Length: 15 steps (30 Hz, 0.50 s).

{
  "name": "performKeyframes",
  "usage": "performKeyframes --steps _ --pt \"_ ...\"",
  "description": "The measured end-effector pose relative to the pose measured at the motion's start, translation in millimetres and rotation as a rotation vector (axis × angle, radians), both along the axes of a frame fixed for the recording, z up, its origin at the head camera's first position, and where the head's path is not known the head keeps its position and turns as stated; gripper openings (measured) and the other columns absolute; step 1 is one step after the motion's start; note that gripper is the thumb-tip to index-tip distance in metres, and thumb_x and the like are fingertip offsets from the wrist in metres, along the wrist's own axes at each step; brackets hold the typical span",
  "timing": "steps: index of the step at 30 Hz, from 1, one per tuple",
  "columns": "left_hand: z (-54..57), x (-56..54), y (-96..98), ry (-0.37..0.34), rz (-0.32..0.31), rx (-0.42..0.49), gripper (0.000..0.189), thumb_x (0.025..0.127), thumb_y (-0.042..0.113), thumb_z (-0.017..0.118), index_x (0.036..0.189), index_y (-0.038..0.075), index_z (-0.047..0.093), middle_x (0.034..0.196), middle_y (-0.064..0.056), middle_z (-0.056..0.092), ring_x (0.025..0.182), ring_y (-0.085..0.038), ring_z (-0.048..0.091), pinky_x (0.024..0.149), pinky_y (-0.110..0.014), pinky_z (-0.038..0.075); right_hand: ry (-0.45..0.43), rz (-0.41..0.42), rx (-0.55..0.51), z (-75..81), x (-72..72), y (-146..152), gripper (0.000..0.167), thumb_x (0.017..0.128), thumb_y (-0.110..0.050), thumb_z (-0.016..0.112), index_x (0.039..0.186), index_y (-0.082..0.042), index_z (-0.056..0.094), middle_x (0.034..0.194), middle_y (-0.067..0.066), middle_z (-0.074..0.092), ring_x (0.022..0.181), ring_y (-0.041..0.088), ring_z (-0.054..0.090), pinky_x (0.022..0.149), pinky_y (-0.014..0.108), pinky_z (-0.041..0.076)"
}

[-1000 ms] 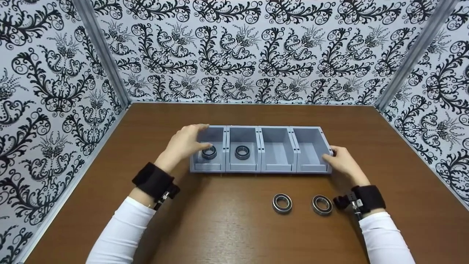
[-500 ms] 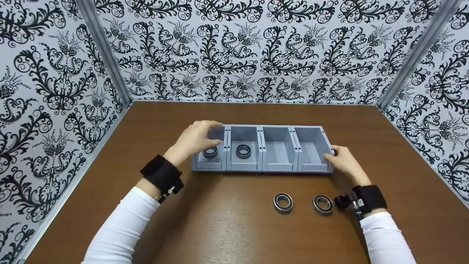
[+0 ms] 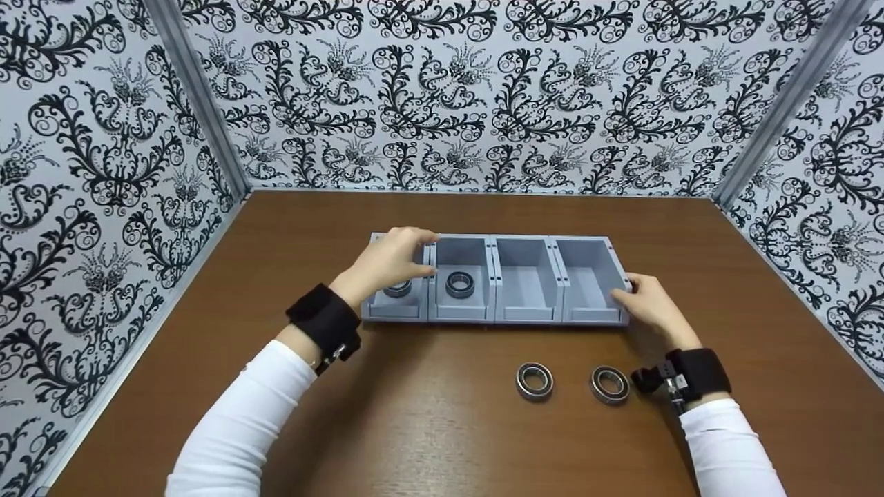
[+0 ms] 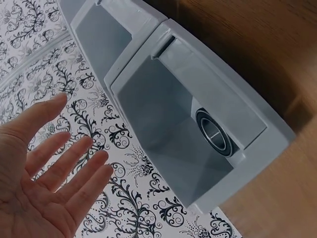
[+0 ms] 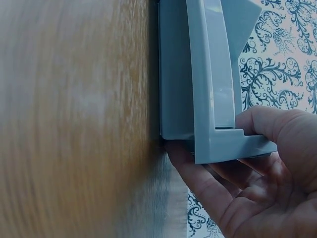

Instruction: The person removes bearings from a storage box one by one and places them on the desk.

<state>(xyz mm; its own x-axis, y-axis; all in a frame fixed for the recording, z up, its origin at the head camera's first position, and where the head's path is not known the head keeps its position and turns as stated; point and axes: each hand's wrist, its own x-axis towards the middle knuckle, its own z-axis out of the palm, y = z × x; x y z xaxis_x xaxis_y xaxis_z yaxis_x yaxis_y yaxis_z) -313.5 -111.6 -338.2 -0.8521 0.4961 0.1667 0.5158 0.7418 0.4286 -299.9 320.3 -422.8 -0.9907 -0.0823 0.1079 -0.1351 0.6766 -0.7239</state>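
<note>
Head: two bearings (image 3: 449, 285) are lying in left compartments of the bin row (image 3: 528, 316); two loose bearings (image 3: 534, 396) are resting on the table (image 3: 414, 428). Left wrist: your left hand (image 4: 37, 198) is hovering empty, fingers apart. Right wrist: your right hand (image 5: 267, 188) is clamping the row's end, presumably steadying it.

The head view is bright and evenly lit, the wall (image 3: 442, 103) fairly crisp; a pale glare patch lies on the near part of the table (image 3: 442, 442), and soft shadows fall beside the left sleeve (image 3: 238, 414) and in front of the bins (image 3: 528, 315). The left wrist view is dimmer, with the table dark at upper right and warmer lower down. The right wrist view leans blue; there the table blurs into streaks under a whitish sheen.
</note>
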Motion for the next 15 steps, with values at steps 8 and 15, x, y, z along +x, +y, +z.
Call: performKeyframes --steps 8,15 --pt "1.5 0.5 12.6 -0.005 -0.036 -0.057 0.057 0.086 0.024 0.076 0.137 0.006 0.057 0.138 -0.010 0.060 0.129 -0.028 0.055 0.108 -0.043 0.043 -0.013 0.007 0.005 0.6 0.6 0.5 0.039 0.091 -0.004 0.054 0.123 0.018 0.056 0.107 0.033 0.065 0.078 0.009 0.059 0.067 0.016 0.047" --pt "1.0 -2.7 25.8 -0.021 -0.038 -0.089 0.058 0.086 0.026 0.076 0.137 0.009 0.058 0.139 -0.008 0.060 0.129 -0.027 0.055 0.107 -0.042 0.045 -0.033 0.004 -0.005 1.6 1.0 -0.1 0.041 0.092 -0.005 0.053 0.125 0.019 0.054 0.110 0.034 0.064 0.080 0.010 0.060 0.067 0.016 0.047"
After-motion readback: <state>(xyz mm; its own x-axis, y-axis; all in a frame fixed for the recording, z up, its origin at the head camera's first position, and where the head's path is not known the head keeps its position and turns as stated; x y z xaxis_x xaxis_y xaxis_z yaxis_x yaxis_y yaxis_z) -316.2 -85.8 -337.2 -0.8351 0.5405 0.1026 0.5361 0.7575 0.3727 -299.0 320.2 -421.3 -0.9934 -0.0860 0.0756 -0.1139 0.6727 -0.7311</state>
